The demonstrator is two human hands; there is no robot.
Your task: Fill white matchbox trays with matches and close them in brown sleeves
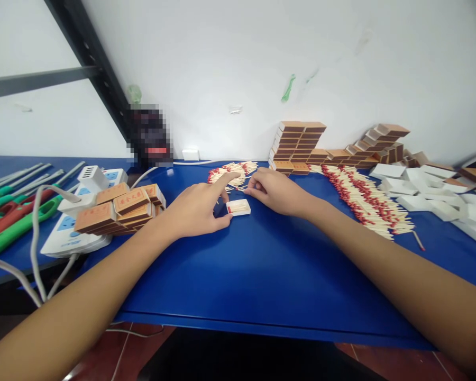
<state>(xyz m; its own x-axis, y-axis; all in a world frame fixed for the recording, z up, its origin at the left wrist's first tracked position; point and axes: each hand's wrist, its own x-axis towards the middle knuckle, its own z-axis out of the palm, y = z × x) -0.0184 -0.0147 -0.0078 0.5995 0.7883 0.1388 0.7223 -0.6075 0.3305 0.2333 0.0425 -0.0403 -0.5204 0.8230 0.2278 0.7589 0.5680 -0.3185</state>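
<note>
A small white matchbox tray [244,210] lies on the blue table with a few red-tipped matches in it. My left hand [196,209] is at its left end, thumb and a bent finger on either side of the tray, index finger stretched out above. Just beyond the tray, my right hand [272,191] is closed in a pinch, with a thin match [238,188] at its fingertips. Behind both hands spreads a loose pile of matches [241,169], partly covered by my fingers.
Stacked matchboxes [297,142] stand against the wall. To the right lie long rows of matches [365,198] and a heap of white trays [432,190]. On the left, more matchboxes [130,203] rest by a power strip [65,233], cables and green- and red-handled tools [27,211].
</note>
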